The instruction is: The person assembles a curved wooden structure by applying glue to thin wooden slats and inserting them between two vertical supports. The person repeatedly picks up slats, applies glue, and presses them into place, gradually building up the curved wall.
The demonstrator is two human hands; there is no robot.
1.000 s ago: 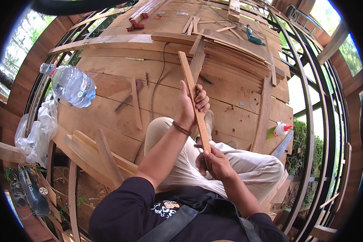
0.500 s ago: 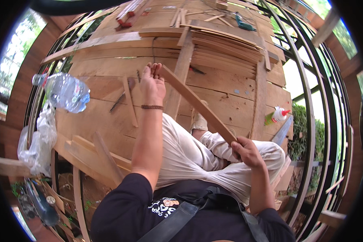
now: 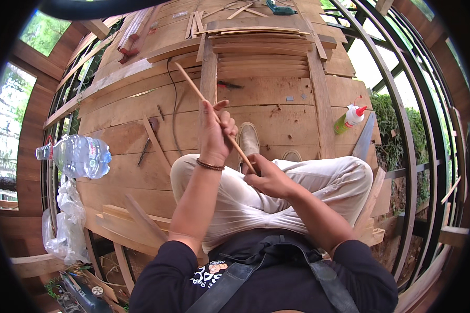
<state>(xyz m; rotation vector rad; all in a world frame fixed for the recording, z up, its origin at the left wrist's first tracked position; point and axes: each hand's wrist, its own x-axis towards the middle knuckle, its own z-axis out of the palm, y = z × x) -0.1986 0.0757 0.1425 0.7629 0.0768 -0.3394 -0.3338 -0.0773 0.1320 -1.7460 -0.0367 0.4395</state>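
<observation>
A thin wooden slat (image 3: 189, 81) is held in front of me, its narrow edge turned up, slanting from far left to near right. My left hand (image 3: 218, 133) closes around its middle, index finger partly stretched out. Nearer my lap, my right hand (image 3: 269, 176) grips the slat's near end, fingers and thumb on it. Beyond the hands, a row of overlapping wooden slats (image 3: 261, 62) lies between two long boards. On the planks left of my left hand are a loose wood strip (image 3: 156, 141) and a dark drill bit (image 3: 144, 151).
To the right stand a red-capped glue bottle (image 3: 351, 118) and a saw blade (image 3: 364, 136). A large water bottle (image 3: 81, 156) and a plastic bag (image 3: 68, 224) are at left. Far off lies a green power tool (image 3: 282, 8). Metal bars (image 3: 410, 156) border the platform.
My left hand, open by the slat's far end before, now grips its middle. My right hand has come inward with the near end, and the slat has turned edge-up and shifted left.
</observation>
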